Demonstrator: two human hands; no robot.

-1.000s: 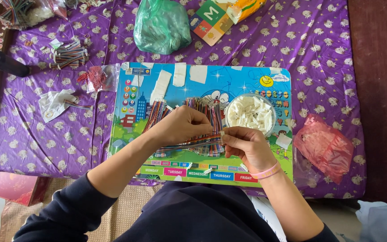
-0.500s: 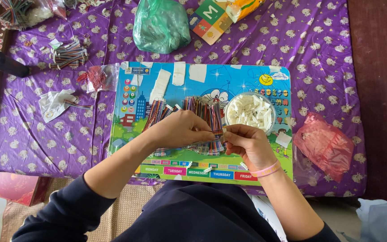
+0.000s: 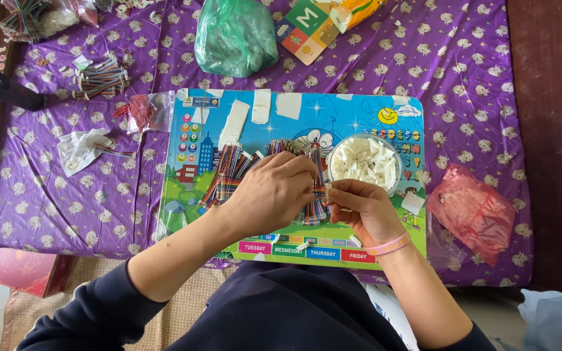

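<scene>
A colourful cartoon board (image 3: 385, 107) lies flat on the purple patterned cloth. Rows of multicoloured ribbon wires (image 3: 229, 172) are spread across its middle. My left hand (image 3: 271, 192) rests on the wires, fingers curled and pinching the end of one bundle. My right hand (image 3: 365, 208), a pink band at its wrist, meets it from the right and holds a small white connector piece against that wire end. A clear round bowl of white connector pieces (image 3: 364, 162) stands just behind my right hand.
A green plastic bag (image 3: 235, 36) and a letter block box (image 3: 307, 26) lie at the back. A red-pink bag (image 3: 473, 211) sits right of the board. Wire bundles (image 3: 102, 78), a crumpled white bag (image 3: 82, 149) and a black tool with an orange tip (image 3: 4, 91) lie left.
Both hands have shifted slightly upward and together over the wires; the right hand has drawn closer to the bowl, fingertips now meeting the left hand's.
</scene>
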